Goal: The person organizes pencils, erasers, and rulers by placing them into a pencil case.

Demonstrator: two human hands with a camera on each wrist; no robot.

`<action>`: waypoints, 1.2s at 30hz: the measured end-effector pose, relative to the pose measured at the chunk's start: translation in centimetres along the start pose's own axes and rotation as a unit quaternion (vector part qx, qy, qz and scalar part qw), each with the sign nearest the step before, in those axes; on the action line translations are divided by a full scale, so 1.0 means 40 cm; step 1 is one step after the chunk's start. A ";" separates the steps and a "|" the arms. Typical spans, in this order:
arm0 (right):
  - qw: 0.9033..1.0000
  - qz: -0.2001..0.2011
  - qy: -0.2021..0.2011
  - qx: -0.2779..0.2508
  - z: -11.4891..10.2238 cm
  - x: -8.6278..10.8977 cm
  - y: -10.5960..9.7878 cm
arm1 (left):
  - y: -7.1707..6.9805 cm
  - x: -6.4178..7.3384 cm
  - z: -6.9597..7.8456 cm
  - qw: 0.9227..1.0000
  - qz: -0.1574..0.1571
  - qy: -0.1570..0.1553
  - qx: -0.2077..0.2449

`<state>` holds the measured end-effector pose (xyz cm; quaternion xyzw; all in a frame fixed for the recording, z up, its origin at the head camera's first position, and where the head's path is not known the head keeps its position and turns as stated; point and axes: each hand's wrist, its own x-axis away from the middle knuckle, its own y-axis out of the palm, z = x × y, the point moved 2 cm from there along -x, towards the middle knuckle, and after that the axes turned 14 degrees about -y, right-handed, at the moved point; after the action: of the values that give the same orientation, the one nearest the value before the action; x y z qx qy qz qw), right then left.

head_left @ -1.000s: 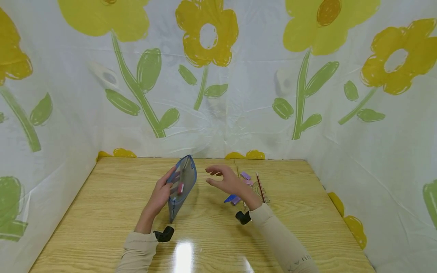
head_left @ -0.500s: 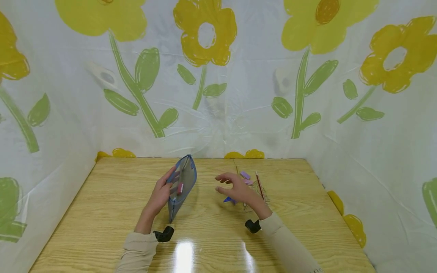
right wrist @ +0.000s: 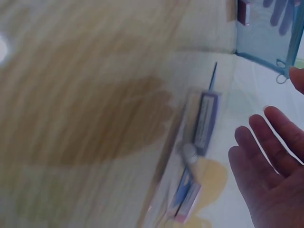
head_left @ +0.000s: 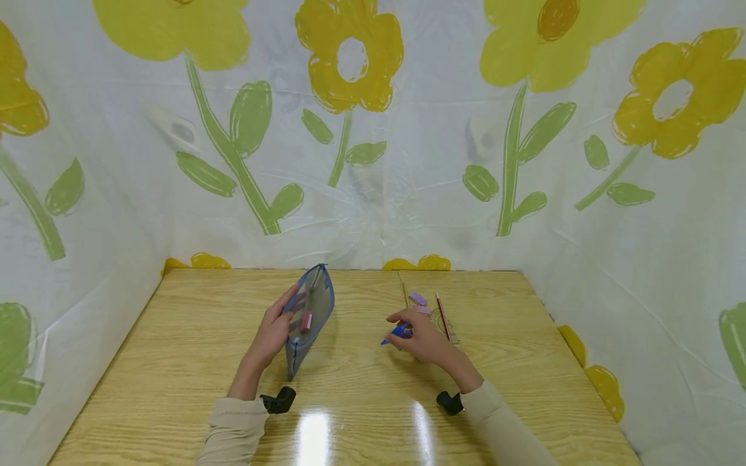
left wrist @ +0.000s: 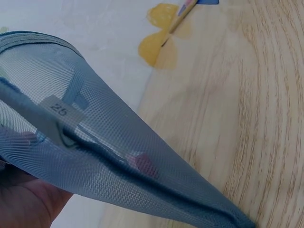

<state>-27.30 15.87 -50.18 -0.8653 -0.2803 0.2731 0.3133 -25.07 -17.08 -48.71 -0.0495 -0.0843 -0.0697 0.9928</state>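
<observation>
My left hand grips the side of a bluish-grey mesh zip pouch, its mouth gaping. A small pink eraser lies inside. In the left wrist view a pale tag marked 25 shows on the pouch. To the right, my right hand hovers with loosely bent fingers over a blue pointed item, which it partly hides; its kind is unclear. The right wrist view has the extended fingers apart from a purple-sleeved eraser.
Beyond my right hand lie lilac erasers, a yellow pencil, a red pencil and a clear protractor, partly covered. Flower-printed white cloth walls the wooden table at the back and sides.
My right hand has moved right and down, away from the pouch to the blue item among the loose stationery. My left hand and the pouch have stayed nearly still.
</observation>
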 end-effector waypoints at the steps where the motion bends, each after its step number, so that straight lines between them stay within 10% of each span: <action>1: 1.000 0.002 -0.002 -0.001 0.002 0.005 -0.001 | 0.000 0.000 0.000 1.000 0.000 0.001 -0.001; 36: 0.992 -0.065 0.003 0.105 0.066 0.056 -0.040 | -0.002 0.005 0.008 1.000 -0.012 -0.001 0.008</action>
<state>-27.97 19.41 -51.46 -0.8084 -0.3050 0.2770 0.4205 -24.95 -17.16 -48.34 -0.0407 -0.0862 -0.0812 0.9921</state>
